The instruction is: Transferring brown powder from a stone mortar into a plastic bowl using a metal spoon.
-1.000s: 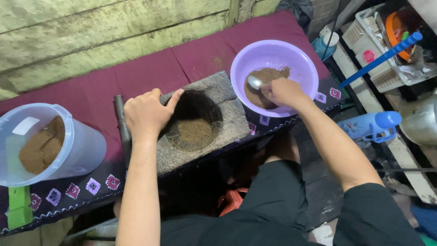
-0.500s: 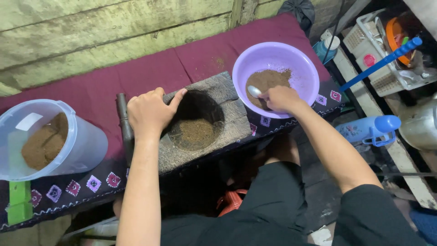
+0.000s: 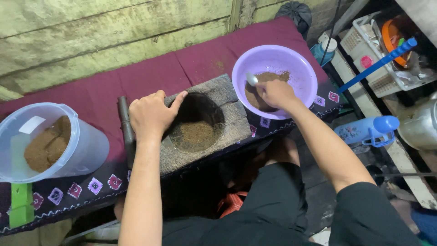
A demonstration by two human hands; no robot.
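Observation:
A stone mortar block (image 3: 227,132) lies on a maroon cloth, with brown powder (image 3: 196,135) in its round hollow. My left hand (image 3: 151,114) rests on the block's left rim, fingers curled over the edge. To the right stands a purple plastic bowl (image 3: 296,68) holding more brown powder. My right hand (image 3: 274,93) is inside the bowl, shut on a metal spoon (image 3: 251,79) whose bowl points up and left over the powder.
A clear plastic jug (image 3: 68,146) with brown powder stands at the left. A dark pestle (image 3: 125,125) lies beside the mortar. On the right are a blue bottle (image 3: 366,131), a blue-handled tool (image 3: 378,64), a white basket (image 3: 368,41) and a metal pot (image 3: 421,120).
The view has shifted slightly. My right hand with the spoon has moved a little across the powder in the purple bowl. My left hand stays on the mortar.

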